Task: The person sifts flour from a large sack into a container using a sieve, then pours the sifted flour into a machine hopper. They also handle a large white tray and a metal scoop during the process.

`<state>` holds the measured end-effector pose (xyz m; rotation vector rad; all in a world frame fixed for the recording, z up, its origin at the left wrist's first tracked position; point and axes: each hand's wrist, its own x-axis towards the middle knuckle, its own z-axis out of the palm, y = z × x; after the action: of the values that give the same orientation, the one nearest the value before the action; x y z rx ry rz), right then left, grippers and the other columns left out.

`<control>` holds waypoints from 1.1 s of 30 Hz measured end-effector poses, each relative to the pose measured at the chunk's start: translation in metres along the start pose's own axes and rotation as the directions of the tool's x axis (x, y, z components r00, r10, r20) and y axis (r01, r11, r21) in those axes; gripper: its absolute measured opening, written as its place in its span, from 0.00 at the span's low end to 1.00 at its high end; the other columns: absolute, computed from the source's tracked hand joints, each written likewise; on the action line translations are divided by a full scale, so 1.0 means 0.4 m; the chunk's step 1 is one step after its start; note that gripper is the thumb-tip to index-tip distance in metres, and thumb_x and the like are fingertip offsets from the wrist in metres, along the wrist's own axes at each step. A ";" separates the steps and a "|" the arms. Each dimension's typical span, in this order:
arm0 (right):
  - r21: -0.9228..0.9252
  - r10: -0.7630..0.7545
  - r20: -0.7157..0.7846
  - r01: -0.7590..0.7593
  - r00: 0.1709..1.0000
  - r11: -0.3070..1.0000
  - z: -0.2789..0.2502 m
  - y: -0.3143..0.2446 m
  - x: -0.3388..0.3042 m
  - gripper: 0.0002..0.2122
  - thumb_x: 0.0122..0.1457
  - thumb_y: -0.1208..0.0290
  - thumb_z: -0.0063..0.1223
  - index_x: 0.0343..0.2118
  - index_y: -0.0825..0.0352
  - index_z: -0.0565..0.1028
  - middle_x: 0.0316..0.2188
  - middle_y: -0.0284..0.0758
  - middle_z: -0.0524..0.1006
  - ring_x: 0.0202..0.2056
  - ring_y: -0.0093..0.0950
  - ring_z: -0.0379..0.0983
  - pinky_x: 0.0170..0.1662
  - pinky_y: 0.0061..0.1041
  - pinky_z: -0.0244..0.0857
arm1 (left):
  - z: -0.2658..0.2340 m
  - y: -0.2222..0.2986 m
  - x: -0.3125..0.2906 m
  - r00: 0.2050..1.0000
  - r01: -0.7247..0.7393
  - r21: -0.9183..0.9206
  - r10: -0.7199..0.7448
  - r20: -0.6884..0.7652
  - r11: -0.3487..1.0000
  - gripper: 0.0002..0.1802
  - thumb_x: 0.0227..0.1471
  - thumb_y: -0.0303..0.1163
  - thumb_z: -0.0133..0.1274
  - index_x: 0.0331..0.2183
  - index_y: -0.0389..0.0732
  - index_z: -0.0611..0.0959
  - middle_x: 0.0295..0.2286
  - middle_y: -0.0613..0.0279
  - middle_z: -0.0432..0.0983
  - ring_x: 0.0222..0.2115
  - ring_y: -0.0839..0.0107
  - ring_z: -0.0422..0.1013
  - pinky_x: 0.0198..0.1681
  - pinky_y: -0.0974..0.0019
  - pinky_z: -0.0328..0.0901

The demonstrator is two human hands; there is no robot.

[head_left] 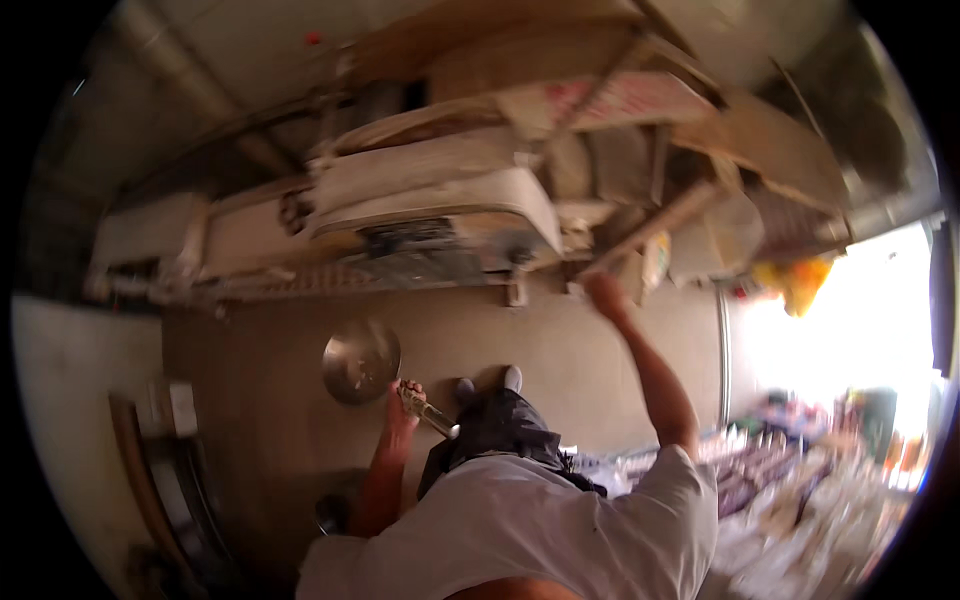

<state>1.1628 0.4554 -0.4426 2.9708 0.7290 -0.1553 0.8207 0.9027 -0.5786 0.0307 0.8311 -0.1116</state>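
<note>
A round, shiny metal pan (pixel 360 365) with a long handle is at the left centre, above the floor. My left hand (pixel 406 397) is closed round its handle (pixel 437 420), whose end points back toward my body. Small light bits appear to lie in the pan. My right hand (pixel 603 292) is stretched forward to the right, at the lower end of a long wooden slat (pixel 660 228). Motion smears its fingers, so whether it grips the slat is unclear.
Ahead stands a cluttered rack with a pale, box-like thing (pixel 440 185) and several boards. A yellow bag (pixel 797 283) hangs near the bright opening at right. Plastic-wrapped goods (pixel 790 480) are heaped at lower right. A pale cabinet (pixel 85 400) stands at left. Brown floor (pixel 260 400) lies between.
</note>
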 end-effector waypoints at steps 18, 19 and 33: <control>0.183 0.552 -0.246 -0.521 0.797 0.834 -0.059 0.765 0.607 0.25 0.70 0.47 0.33 0.46 0.59 0.81 0.32 0.52 0.81 0.37 0.52 0.79 0.36 0.49 0.71 | 0.255 0.376 -0.081 0.908 -0.341 0.185 0.374 -0.190 0.922 0.13 0.55 0.41 0.55 0.30 0.47 0.70 0.23 0.69 0.68 0.20 0.73 0.67 0.25 0.67 0.66; 0.163 0.603 -0.142 -0.583 0.785 0.796 -0.080 0.754 0.590 0.28 0.69 0.44 0.33 0.46 0.61 0.81 0.34 0.53 0.81 0.39 0.52 0.78 0.40 0.50 0.70 | 0.267 0.408 -0.065 0.916 -0.312 0.204 0.351 -0.194 0.928 0.13 0.54 0.41 0.56 0.30 0.48 0.69 0.22 0.70 0.68 0.19 0.74 0.66 0.24 0.68 0.66; 0.545 0.331 -0.353 -0.095 0.875 0.833 -0.109 0.693 0.572 0.27 0.65 0.55 0.45 0.58 0.72 0.72 0.56 0.50 0.74 0.56 0.41 0.71 0.58 0.39 0.64 | 0.440 0.831 0.131 0.972 -0.174 0.498 0.228 -0.049 0.849 0.11 0.54 0.36 0.56 0.26 0.48 0.70 0.19 0.71 0.65 0.16 0.78 0.61 0.18 0.72 0.60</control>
<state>1.4968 0.3193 -0.4118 3.6374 0.4055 0.4182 1.0221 1.2160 -0.5040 0.6115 0.8840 -0.1223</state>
